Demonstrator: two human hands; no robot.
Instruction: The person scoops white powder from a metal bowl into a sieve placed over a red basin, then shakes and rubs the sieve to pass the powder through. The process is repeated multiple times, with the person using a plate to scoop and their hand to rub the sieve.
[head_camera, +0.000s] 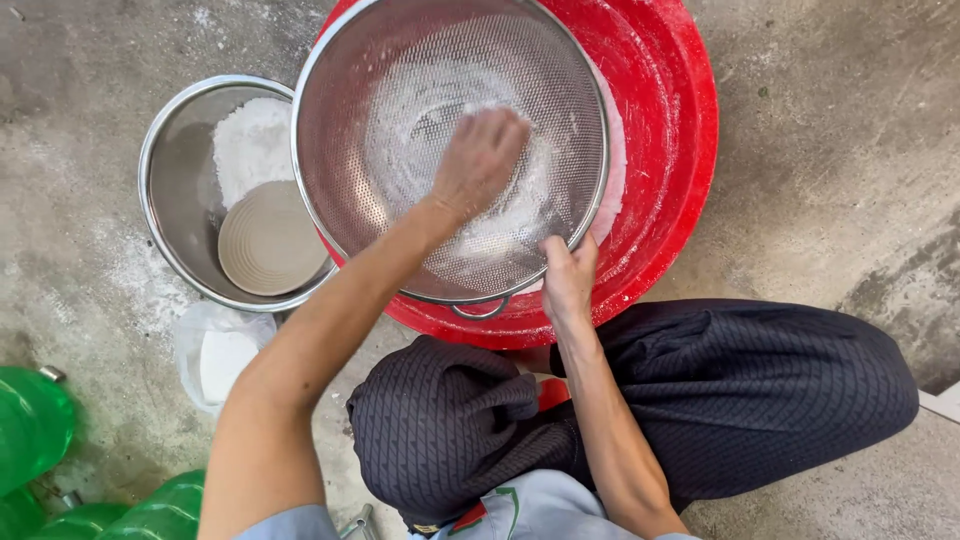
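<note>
A large perforated steel sieve (400, 60) rests tilted over a red plastic basin (665, 130). White flour coats the inside of the sieve. My left hand (480, 160) is inside the sieve, palm down on the flour, fingers together. My right hand (568, 278) grips the sieve's near rim, thumb over the edge. White flour shows in the basin past the sieve's right rim.
A steel bowl (175, 190) at the left holds white flour and a small beige dish (268, 238). A clear plastic bag (215, 350) with white powder lies below it. Green plastic bottles (35, 420) stand at the bottom left. My dark-trousered knees are below the basin. The floor is concrete.
</note>
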